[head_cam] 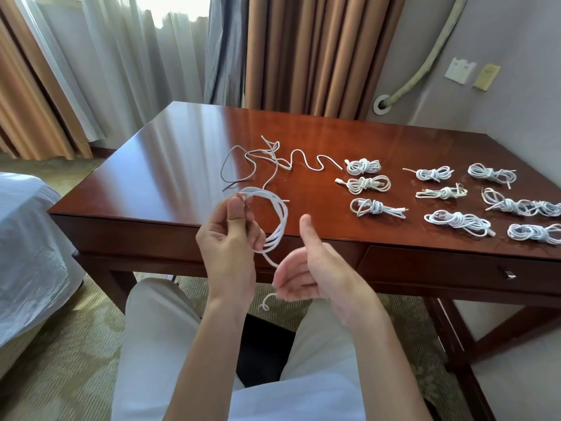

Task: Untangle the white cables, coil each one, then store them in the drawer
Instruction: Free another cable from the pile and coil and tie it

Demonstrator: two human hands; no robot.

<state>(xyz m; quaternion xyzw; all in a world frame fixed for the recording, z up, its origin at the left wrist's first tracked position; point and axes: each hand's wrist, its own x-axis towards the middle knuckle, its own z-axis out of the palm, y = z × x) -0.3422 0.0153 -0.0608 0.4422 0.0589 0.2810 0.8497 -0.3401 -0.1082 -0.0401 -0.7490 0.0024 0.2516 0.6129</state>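
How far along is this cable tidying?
Well along on coiling, not on storing. Ten knotted bundles already lie on the desk. The left hand holds a half-wound coil, whose loose tail runs to the right hand. A loose tangle still waits on the desk, and the drawer is shut, so nothing looks stored.

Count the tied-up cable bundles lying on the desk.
9 bundles: three in the left column, three in the middle, three at right; the frame edge may hide others.
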